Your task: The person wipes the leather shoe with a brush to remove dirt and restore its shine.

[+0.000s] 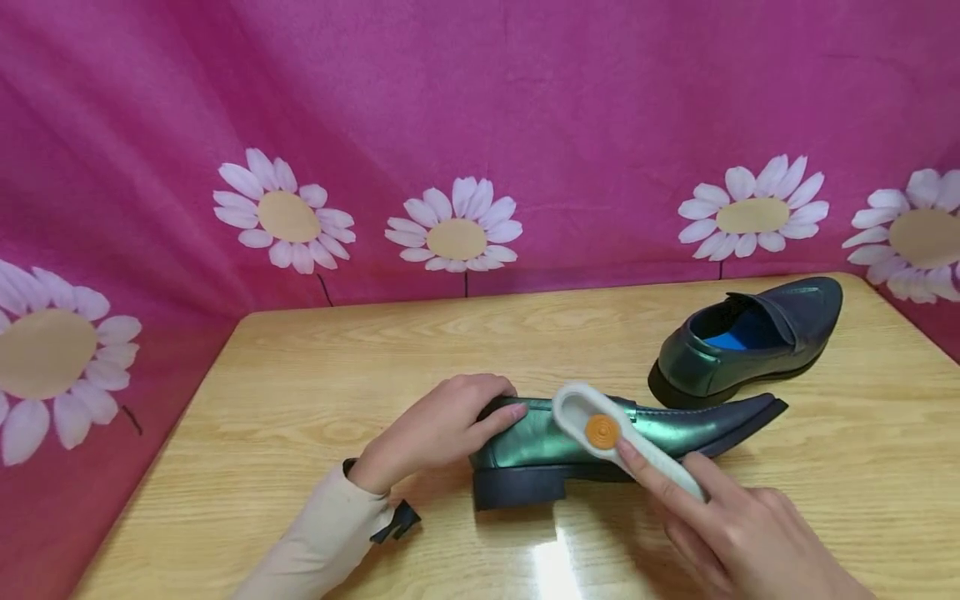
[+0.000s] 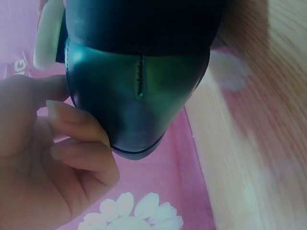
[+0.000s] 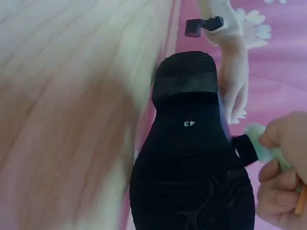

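A shiny dark green leather loafer [image 1: 517,446] is held up on its side, toe to the right, its sole tilted toward me. My left hand [image 1: 450,425] grips it at the heel opening, thumb on the near side. My right hand [image 1: 738,533] holds a shoe brush with a whitish handle [image 1: 660,462] and an orange round button, index finger by the button. In the right wrist view the brush's black bristles [image 3: 244,149] meet the loafer's side; the black sole [image 3: 184,143] bears the number 43.
A second matching loafer [image 1: 750,342] with a blue insole stands upright at the back right of the wooden table [image 1: 337,358]. Behind the table hangs a magenta cloth [image 1: 562,100] printed with white daisies. A black strap [image 1: 397,521] sits on the left wrist.
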{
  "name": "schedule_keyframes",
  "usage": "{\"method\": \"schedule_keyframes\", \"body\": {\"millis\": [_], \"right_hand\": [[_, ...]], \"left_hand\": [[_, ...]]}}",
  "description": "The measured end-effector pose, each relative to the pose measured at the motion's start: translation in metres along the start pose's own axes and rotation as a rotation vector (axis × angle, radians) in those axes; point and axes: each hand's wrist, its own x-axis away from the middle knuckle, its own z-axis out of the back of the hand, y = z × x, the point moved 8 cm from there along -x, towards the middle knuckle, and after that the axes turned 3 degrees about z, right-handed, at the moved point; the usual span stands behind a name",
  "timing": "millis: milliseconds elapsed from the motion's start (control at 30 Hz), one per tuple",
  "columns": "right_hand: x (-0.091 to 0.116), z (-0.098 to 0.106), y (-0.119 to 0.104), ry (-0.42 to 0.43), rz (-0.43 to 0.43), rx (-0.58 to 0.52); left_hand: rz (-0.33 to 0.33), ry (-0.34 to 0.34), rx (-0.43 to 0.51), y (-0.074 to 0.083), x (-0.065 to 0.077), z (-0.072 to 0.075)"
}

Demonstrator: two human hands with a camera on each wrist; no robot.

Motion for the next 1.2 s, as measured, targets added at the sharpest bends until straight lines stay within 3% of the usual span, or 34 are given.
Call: {"method": "schedule_keyframes", "body": {"millis": [67, 200, 300, 400, 500, 633, 733, 833, 933, 1000, 1133, 1200], "right_hand": [[0.001, -0.005, 0.000, -0.017, 0.009, -0.038], [0.007, -0.023, -0.017, -0.033, 0.140, -0.129], [0.009, -0.029, -0.027, -0.022, 0.184, -0.165], [0.009, -0.027, -0.026, -0.046, 0.153, -0.216], [0.005, -0.017, -0.012, -0.058, 0.057, -0.176], [0.002, 0.004, 0.010, 0.034, -0.010, -0.067], [0.002, 0.005, 0.010, 0.068, 0.040, -0.086], [0.003, -0.011, -0.002, 0.007, 0.108, -0.169], [0.003, -0.021, -0.007, -0.048, 0.119, -0.220], [0.002, -0.016, -0.003, -0.048, 0.089, -0.185], [0.000, 0.009, 0.012, 0.090, 0.036, -0.045], [0.001, 0.014, 0.012, 0.132, 0.045, -0.030]], "left_hand": [[0.010, -0.002, -0.006, -0.002, 0.000, -0.001], [0.015, -0.004, 0.000, -0.003, -0.001, -0.001], [0.001, -0.006, 0.002, -0.001, -0.001, 0.002], [-0.036, -0.005, -0.014, 0.003, -0.001, 0.004], [-0.081, 0.010, -0.051, 0.007, -0.001, 0.004], [-0.093, 0.030, -0.088, 0.009, -0.001, 0.002], [-0.055, 0.030, -0.081, 0.005, -0.002, 0.001], [-0.023, 0.030, -0.071, 0.002, -0.003, 0.001], [-0.009, 0.030, -0.071, 0.000, -0.003, 0.001], [-0.008, 0.030, -0.075, -0.001, -0.003, 0.001], [-0.018, 0.037, -0.103, 0.000, -0.003, 0.003], [-0.030, 0.038, -0.115, 0.003, -0.004, 0.004]]}}
